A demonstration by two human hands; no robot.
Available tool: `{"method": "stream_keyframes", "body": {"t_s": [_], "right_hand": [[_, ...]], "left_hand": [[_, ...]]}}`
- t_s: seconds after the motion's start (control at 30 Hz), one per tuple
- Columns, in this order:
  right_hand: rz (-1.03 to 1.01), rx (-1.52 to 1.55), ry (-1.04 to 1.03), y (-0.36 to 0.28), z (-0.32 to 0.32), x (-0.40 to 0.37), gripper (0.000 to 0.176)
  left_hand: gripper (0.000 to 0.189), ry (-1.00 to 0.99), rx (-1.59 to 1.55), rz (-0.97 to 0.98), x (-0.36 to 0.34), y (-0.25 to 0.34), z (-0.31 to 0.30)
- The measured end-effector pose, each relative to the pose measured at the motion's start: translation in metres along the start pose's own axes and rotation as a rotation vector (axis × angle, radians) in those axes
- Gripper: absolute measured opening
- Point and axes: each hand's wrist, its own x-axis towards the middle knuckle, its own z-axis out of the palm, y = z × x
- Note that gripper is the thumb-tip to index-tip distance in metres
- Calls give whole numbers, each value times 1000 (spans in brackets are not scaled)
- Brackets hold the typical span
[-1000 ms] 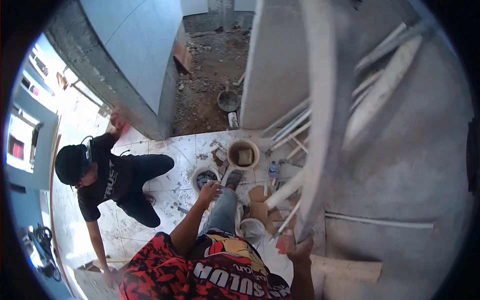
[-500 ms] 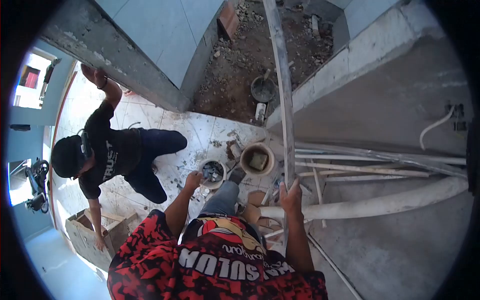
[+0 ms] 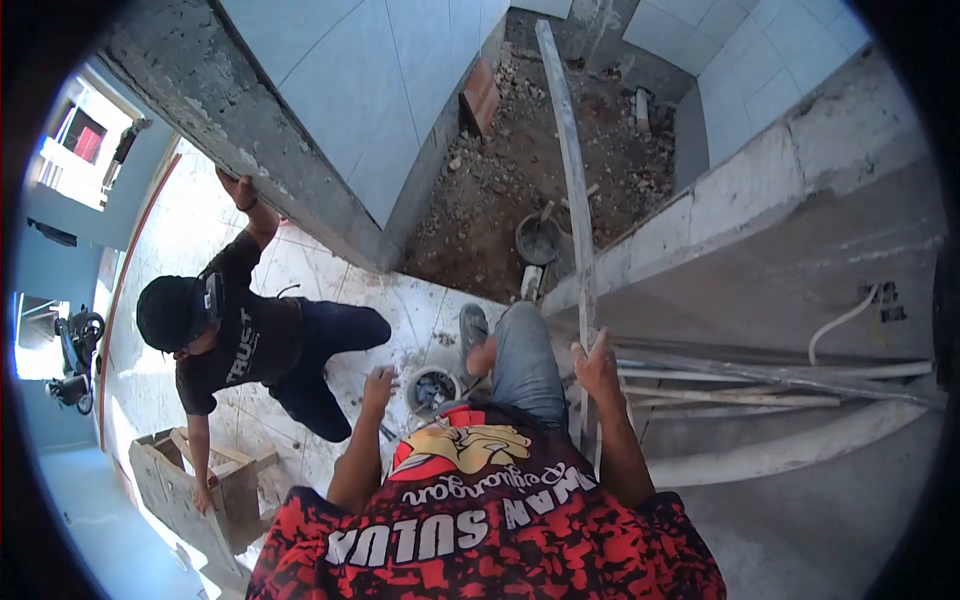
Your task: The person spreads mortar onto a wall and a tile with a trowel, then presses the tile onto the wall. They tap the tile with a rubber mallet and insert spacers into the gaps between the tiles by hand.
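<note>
View from a head camera, looking steeply down past my own red and black shirt onto a building site.

My right hand (image 3: 598, 368) rests against a long straight strip (image 3: 572, 180), thin, flat, grey and metallic-looking. The fingers curl loosely on it, and I cannot tell whether they close round it. The strip's long axis runs almost straight away from me, from beside my right hip up over a low concrete ledge (image 3: 740, 200) and across a pit of rubble (image 3: 500, 190). Its near end lies at the right hand, so that hand is far nearer to it than the other.

My left hand (image 3: 378, 386) hangs well apart from the strip, on the other side of my raised, jeans-clad leg. It is loosely open with nothing in it, just beside a small round bucket (image 3: 412, 388) standing on the pale glossy floor tiles (image 3: 330, 290).

In the rubble sits a dark bucket (image 3: 520, 238), close to the strip. To my right, several white pipes (image 3: 760, 372) lie on rough grey cement, crosswise to the strip. A smooth light-blue tiled wall (image 3: 330, 90) rises ahead on the left.

A co-worker (image 3: 250, 345) in dark clothes crouches at my left, one hand on the wall's raw edge, the other on a rough wooden box (image 3: 170, 490).
</note>
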Motion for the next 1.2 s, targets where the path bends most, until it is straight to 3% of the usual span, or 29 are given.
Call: {"method": "stream_keyframes", "body": {"t_s": [0.07,0.23,0.33,0.4,0.47,0.57,0.67,0.8,1.07,1.2], "right_hand": [[-38,-7,34,1,3,20,66],[-50,19,57,-3,17,80,68],[68,16,-28,-20,19,118,68],[159,-14,-84,-39,9,149,68],[284,-20,-157,-49,15,174,68],[278,-46,-140,-41,14,197,61],[246,-14,-26,-39,10,224,58],[306,102,-27,-47,0,238,55],[320,187,-82,-69,-13,274,52],[392,248,13,-74,-12,306,57]], "left_hand": [[33,32,-81,-124,-3,-12,-2],[34,139,-311,-208,5,-20,2],[34,184,-365,-229,41,21,20],[33,120,-280,-298,75,46,28],[33,-4,-113,-284,109,112,37],[35,-93,-36,27,161,190,54],[35,-34,-169,-16,181,261,82],[39,-229,23,-29,207,304,112],[39,-468,201,193,250,410,181],[37,-657,286,263,283,466,229]]}}
